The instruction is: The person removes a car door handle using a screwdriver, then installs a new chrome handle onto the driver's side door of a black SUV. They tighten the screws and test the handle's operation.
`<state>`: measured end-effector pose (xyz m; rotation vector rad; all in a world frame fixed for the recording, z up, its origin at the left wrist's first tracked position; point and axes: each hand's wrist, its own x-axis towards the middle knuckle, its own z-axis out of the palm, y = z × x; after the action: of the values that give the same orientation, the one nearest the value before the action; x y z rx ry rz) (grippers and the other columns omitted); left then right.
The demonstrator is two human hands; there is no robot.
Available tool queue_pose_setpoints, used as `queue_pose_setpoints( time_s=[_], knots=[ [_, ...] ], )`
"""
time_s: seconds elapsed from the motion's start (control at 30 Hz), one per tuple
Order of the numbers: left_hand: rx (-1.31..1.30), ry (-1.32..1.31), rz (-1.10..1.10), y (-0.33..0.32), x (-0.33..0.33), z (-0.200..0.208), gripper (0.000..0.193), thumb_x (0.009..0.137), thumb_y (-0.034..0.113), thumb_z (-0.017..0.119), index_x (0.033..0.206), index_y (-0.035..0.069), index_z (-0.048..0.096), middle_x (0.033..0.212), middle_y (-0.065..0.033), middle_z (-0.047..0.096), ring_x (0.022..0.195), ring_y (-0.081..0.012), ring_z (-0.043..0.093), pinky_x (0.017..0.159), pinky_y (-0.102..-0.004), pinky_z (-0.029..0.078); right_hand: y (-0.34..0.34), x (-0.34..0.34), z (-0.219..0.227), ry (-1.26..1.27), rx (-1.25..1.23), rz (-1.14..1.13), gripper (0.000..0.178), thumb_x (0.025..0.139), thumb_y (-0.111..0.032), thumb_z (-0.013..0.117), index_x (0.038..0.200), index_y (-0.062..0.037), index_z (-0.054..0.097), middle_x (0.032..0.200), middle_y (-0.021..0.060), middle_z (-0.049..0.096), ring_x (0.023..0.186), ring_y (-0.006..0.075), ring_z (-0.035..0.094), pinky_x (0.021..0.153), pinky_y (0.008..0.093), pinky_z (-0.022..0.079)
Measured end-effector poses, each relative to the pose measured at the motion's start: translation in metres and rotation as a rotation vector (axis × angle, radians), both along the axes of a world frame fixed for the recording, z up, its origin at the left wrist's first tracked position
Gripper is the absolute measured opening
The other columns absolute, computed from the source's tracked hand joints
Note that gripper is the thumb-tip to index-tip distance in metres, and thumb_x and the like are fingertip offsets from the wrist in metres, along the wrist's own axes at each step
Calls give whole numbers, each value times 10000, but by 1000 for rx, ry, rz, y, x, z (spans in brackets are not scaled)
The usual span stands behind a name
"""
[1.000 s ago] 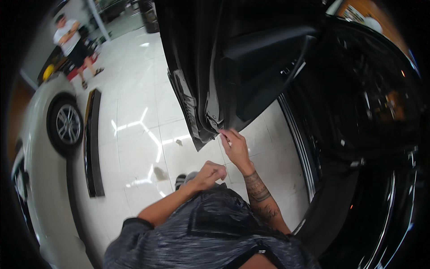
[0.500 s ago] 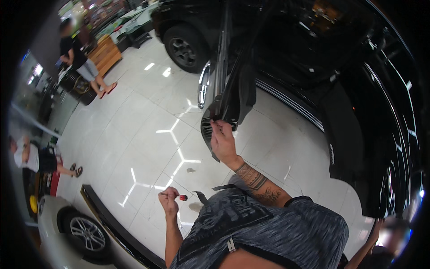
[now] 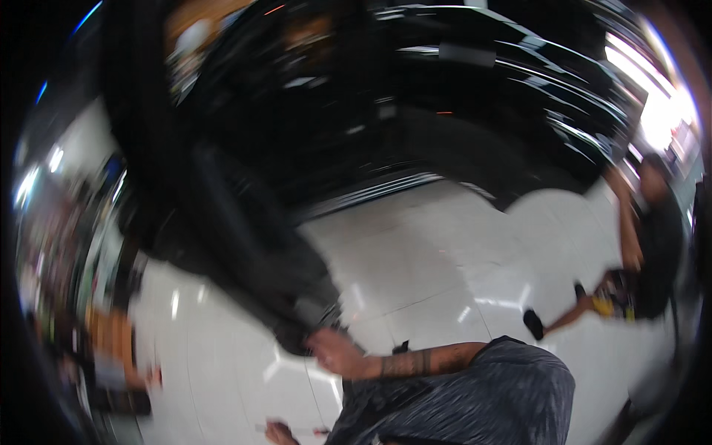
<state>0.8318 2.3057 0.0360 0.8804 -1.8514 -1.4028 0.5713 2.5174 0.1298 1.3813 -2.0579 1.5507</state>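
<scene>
My right hand is at the end of a black car door, its fingers bent against the door's edge. Motion blur softens the fingertips, and I cannot make out any small part between them. Low in the view, close to the bottom edge, my left hand is closed around a thin tool with a red end, like a small screwdriver. The tool's thin shaft pokes out on the hand's left side. The door stands swung out from the black car.
A person in dark clothes stands at the right beside the car, an arm raised toward it. Glossy pale floor tiles lie under the door and car. A wooden crate-like piece and another person's leg blur at the left.
The view has swung to the right, so the door and car sit further left. My right hand stays at the door's edge; my left hand appears lower, still holding the tool.
</scene>
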Motion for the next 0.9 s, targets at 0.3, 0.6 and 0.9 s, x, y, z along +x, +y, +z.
queue_pose_setpoints(
  time_s=[0.3, 0.6, 0.9],
  knots=[
    [-130, -233, -433, -124, -88, 64, 494, 953, 366, 424, 614, 13, 494, 508, 32, 367, 486, -64, 310, 438, -246, 206, -53, 39, -5, -55, -330, -321, 176, 786, -52, 607, 905, -18, 482, 929, 124, 480, 884, 295, 491, 758, 380, 441],
    [-217, -266, -626, -183, -105, 86, 510, 940, 411, 429, 563, 68, 426, 501, 10, 346, 495, -117, 310, 458, -306, 232, -68, 50, -1, -116, -424, -423, 153, 782, -25, 591, 879, -10, 475, 862, 117, 472, 825, 291, 497, 713, 367, 432],
    [-179, -319, -636, -178, -92, 76, 514, 933, 434, 432, 551, 91, 402, 508, 2, 348, 488, -126, 312, 444, -309, 228, -79, 73, -4, -289, -443, -580, 211, 815, -95, 620, 976, 31, 573, 985, 151, 538, 909, 283, 554, 803, 334, 455]
  ],
)
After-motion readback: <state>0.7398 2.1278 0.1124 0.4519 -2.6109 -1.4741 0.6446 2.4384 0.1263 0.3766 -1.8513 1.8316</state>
